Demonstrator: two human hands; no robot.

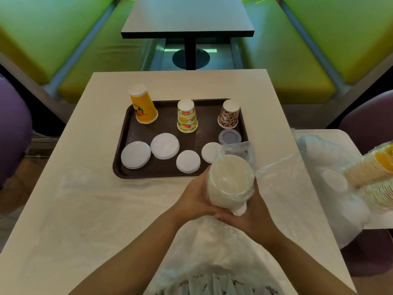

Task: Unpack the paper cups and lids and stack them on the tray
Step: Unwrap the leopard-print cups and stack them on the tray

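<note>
My left hand (196,195) and right hand (253,218) both wrap around a plastic-wrapped sleeve of white lids (230,182), fingers curled against it, held above the table (85,188) just off the brown tray (127,133) at its 5 o'clock corner. On the tray, three upturned cups stand along the 12 o'clock side: yellow cup (143,105), fruit-print cup (187,116), leopard-print cup (229,113). Loose white lids (164,145) lie nearer me.

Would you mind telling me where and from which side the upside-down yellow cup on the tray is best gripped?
Probably round its upper wall, just below the white base, coming down from above. The yellow cup stands inverted at the tray's far left corner, narrow end up, so fingers close on it most easily there. Its wide rim sits flat on the tray, offering no edge, and the fruit-print cup stands well apart, leaving room.
</note>
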